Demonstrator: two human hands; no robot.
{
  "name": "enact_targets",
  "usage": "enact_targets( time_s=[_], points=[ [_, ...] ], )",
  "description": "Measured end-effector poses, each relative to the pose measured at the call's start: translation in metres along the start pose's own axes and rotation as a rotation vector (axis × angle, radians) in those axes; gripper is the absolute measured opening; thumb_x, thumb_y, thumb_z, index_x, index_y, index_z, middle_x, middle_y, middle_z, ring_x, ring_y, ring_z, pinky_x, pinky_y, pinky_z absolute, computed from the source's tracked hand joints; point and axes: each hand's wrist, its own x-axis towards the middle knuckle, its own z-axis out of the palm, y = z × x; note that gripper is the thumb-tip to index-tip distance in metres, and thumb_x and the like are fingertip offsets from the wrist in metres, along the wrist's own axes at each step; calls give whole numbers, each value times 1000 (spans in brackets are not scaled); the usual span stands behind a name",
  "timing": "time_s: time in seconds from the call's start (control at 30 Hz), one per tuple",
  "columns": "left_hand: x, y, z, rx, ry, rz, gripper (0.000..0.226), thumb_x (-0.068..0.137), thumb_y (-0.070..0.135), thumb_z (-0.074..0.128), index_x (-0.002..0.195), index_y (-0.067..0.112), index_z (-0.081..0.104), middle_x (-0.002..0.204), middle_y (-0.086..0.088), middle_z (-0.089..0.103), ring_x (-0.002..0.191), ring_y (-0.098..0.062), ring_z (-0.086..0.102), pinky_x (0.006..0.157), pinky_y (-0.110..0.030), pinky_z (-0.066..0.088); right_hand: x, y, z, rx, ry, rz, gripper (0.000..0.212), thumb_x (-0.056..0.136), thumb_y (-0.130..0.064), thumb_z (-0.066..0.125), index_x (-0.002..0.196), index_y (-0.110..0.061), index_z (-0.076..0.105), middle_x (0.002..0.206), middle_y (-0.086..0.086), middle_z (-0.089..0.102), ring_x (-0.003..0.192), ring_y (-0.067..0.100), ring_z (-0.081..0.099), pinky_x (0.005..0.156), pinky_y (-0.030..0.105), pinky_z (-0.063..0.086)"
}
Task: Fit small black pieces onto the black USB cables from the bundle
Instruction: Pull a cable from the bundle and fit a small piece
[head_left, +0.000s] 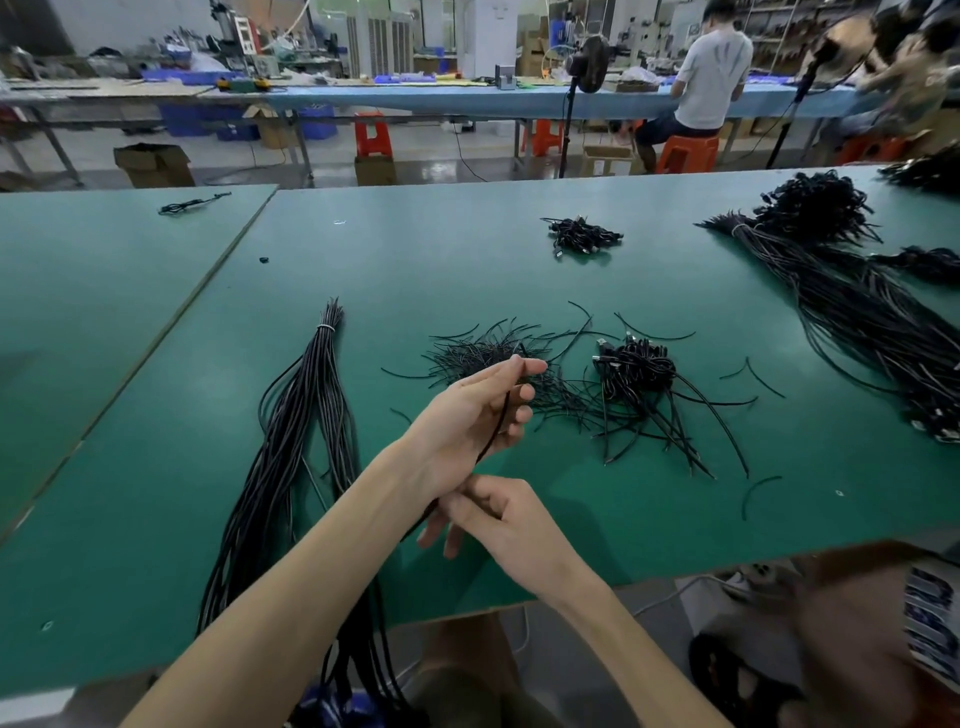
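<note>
One black cable (494, 434) runs between both hands above the green table (519, 270). My left hand (478, 410) pinches its upper end between thumb and forefinger, palm turned toward me. Just below, my right hand (488, 514) grips the lower stretch of the same cable with curled fingers. A tied bundle of long black cables (306, 415) lies to the left and hangs over the table's near edge. Beyond my left hand sits a heap of thin short black pieces (483, 353). To its right lies a pile of cables with USB plugs (636, 371).
A small heap of plugged cables (582, 236) lies farther back. A large mass of black cables (857, 301) fills the right side. One stray cable (189, 203) lies on the left table. A seated person (701, 88) works at a far bench.
</note>
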Motion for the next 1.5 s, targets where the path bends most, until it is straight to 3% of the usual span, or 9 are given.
enact_targets(
  time_s=[0.23,0.4,0.53,0.73,0.9,1.0,1.3,1.4,1.5],
  points=[
    [-8,8,-23,358,-85,-88,32,103,34,57,122,15,74,117,-4,73,99,-17,66,85,-30,50,-1,-2,-7,203,298,0,26,102,-19,57,82,-10,69,73,14,72,55,19,63,58,20,41],
    [-33,13,-52,628,-303,-256,46,108,37,50,113,-6,65,102,-14,72,94,-28,64,76,-31,52,-2,-3,-12,448,434,7,25,104,-17,55,89,1,66,72,19,66,57,23,60,60,28,47],
    [-54,18,-68,687,-575,-320,43,112,33,42,106,1,71,98,-16,72,88,-30,71,81,-33,55,-1,-7,-14,650,532,42,23,105,-15,54,90,-2,66,73,13,65,55,21,56,59,28,48],
    [-61,24,-81,593,-681,-233,29,112,16,44,107,0,66,83,-8,71,68,-21,71,66,-30,55,2,-6,-16,772,605,67,23,106,-14,53,90,-5,65,73,10,65,56,18,57,56,25,50],
    [-56,28,-91,271,-491,-125,37,110,19,47,129,-12,57,75,-4,66,44,-11,59,44,-19,48,3,-6,-20,936,661,120,21,104,-10,52,85,-6,60,70,8,59,53,15,51,49,24,45],
    [-51,31,-104,194,-291,25,46,103,28,61,136,-5,59,84,0,66,50,-6,55,44,-14,43,2,-5,-22,983,663,125,21,101,-8,52,82,-7,59,70,8,57,56,14,50,47,22,42],
    [-34,7,-95,-239,47,175,42,79,39,87,110,11,79,74,10,58,55,-3,49,55,-15,45,-1,-4,-12,404,450,59,27,102,-5,46,78,-6,58,68,10,57,48,17,42,49,24,39],
    [-28,1,-80,-242,131,192,34,90,52,65,89,21,77,72,8,45,57,-7,42,59,-20,43,0,-3,-9,317,423,64,26,102,-4,46,80,-4,60,66,9,58,46,17,42,47,23,40],
    [-23,-2,-65,-287,101,176,38,95,53,52,77,22,63,82,4,59,74,-13,63,79,-31,58,1,-2,-9,271,423,68,29,103,-6,48,78,-7,62,66,9,60,45,16,44,46,23,40]
  ],
)
